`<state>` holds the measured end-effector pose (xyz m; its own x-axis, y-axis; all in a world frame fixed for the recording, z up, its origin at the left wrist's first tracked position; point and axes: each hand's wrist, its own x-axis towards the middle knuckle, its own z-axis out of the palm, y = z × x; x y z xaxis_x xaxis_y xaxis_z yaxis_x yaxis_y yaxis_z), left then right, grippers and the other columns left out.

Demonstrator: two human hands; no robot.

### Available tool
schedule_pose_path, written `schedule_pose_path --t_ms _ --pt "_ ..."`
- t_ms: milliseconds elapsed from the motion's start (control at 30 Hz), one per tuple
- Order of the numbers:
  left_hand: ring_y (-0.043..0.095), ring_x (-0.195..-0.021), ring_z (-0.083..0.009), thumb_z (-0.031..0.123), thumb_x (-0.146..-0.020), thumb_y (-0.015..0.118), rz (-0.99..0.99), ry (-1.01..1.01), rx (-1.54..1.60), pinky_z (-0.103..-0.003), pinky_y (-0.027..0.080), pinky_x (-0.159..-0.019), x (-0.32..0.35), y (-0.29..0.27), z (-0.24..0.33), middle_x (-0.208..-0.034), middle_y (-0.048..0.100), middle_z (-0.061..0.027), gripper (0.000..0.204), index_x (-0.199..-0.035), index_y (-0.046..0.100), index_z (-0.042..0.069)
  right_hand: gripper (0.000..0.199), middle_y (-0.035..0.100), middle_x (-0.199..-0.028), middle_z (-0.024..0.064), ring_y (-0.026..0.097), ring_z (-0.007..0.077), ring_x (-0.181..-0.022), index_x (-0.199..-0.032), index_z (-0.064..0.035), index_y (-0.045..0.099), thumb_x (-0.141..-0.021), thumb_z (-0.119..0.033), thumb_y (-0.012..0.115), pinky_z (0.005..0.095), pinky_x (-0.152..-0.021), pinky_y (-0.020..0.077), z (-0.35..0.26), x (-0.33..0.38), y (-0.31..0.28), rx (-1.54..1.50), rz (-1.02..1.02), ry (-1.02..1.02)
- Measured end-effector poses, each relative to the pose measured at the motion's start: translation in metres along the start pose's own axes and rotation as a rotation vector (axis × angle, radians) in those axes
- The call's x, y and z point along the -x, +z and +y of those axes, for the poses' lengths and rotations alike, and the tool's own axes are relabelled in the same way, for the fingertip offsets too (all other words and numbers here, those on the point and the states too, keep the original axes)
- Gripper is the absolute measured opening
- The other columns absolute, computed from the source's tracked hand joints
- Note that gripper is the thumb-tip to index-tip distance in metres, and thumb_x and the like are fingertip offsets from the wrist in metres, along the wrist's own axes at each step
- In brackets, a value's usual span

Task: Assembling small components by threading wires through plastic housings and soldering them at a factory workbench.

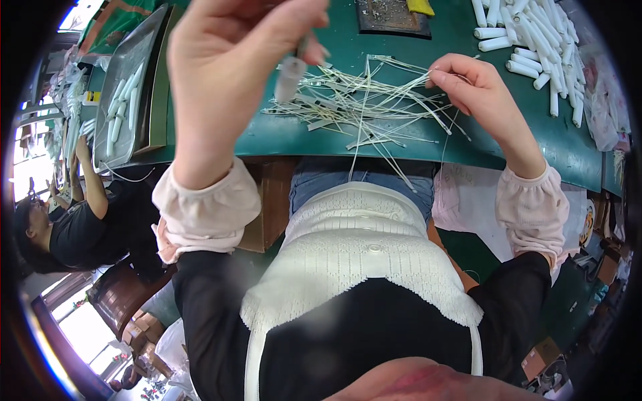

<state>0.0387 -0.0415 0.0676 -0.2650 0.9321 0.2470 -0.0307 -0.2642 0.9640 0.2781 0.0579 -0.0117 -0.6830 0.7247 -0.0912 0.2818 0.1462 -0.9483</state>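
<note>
"Work first: what does your left hand [224,60] have?"

"A short whitish tube [289,81], pinched in my fingertips and held up over the table's near half. It blurs a little, and my fingers hide its upper end."

"And your right hand [476,83]?"

"Thumb and forefinger are closed together on a thin wire [435,75], by the right end of the pile. I can't tell whether I have one strand or several."

"What lies between your hands?"

"A loose pile of pale wires [374,100], crossing every way on the green table [548,144]. A few ends hang over the near edge, toward my lap."

"Further out?"

"Beyond the pile, a dark tray [384,19] with a yellow piece [421,7] at its corner. On my right, a heap of white tubes [535,40], with a clear plastic bag [604,120] just beside it. On my left, a metal tray [148,50] holding more tubes [112,134], and past that a co-worker [73,230] in black, arm raised."
</note>
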Motion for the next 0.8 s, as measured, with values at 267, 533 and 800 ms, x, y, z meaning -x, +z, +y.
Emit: schedule_pose_path --t_ms 267,533,800 --pt "0.060 -0.060 -0.0112 0.005 -0.089 0.061 -0.067 0.131 0.025 -0.022 0.050 -0.054 -0.028 0.024 -0.008 -0.081 0.061 -0.0064 0.011 -0.097 0.055 0.000 0.017 0.051 -0.071 -0.0066 0.037 0.0004 -0.053 -0.094 -0.0035 0.062 -0.093 -0.019 0.055 0.0178 -0.048 0.0284 0.014 -0.001 -0.016 0.214 0.091 -0.017" --pt "0.058 -0.070 -0.0083 0.004 -0.089 0.061 -0.186 0.200 0.121 -0.022 0.052 -0.060 -0.041 0.035 -0.026 -0.085 0.061 -0.0052 0.013 -0.101 0.057 -0.001 0.027 0.037 -0.052 -0.0012 0.037 0.0059 -0.047 -0.107 -0.0075 0.062 -0.083 -0.016 0.070 0.0250 -0.044 0.0303 -0.025 0.026 0.015 0.893 0.669 -0.345" --pt "0.059 -0.064 -0.0092 0.008 -0.090 0.061 -0.081 0.254 0.005 -0.021 0.051 -0.055 -0.043 0.027 -0.013 -0.082 0.061 -0.0055 0.013 -0.099 0.058 0.000 0.022 0.056 -0.061 0.0069 0.056 0.0218 -0.052 -0.101 -0.0122 0.063 -0.080 -0.011 0.068 0.0309 -0.048 0.0425 0.001 -0.004 0.024 0.913 0.355 -0.522"
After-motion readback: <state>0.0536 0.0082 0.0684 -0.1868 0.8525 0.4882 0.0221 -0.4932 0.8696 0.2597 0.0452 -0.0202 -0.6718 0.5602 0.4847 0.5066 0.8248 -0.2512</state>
